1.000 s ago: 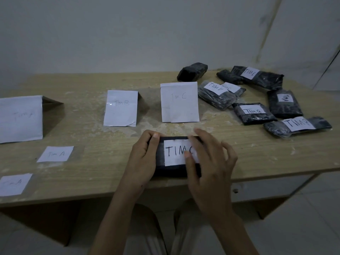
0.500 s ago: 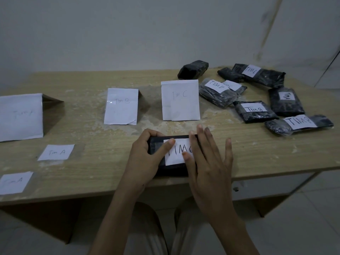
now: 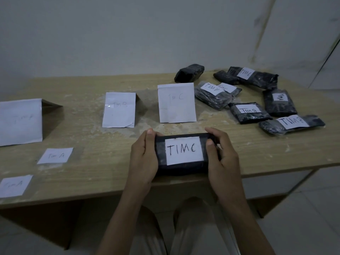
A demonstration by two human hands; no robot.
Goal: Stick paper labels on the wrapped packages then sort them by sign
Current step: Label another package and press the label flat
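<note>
Both hands are on it: the left hand [image 3: 142, 159] and the right hand [image 3: 223, 159] each grip one end of the black wrapped package [image 3: 181, 169], thumbs on top, fingers curled round the far side. It's at the near edge of the counter [image 3: 95, 173], dead centre; whether it rests on the wood or is just lifted, I cannot tell. The paper label [image 3: 184, 150] reading TIM C lies flat across its top, so the sticking looks done and this one is ready for sorting, I'd say. The target is close: the standing TIM C sign [image 3: 177, 103] is straight ahead, just beyond the package, with the TIM B sign [image 3: 119, 109] to its left. The next move calls for a short carry forward, setting down by that sign without knocking it over.
</note>
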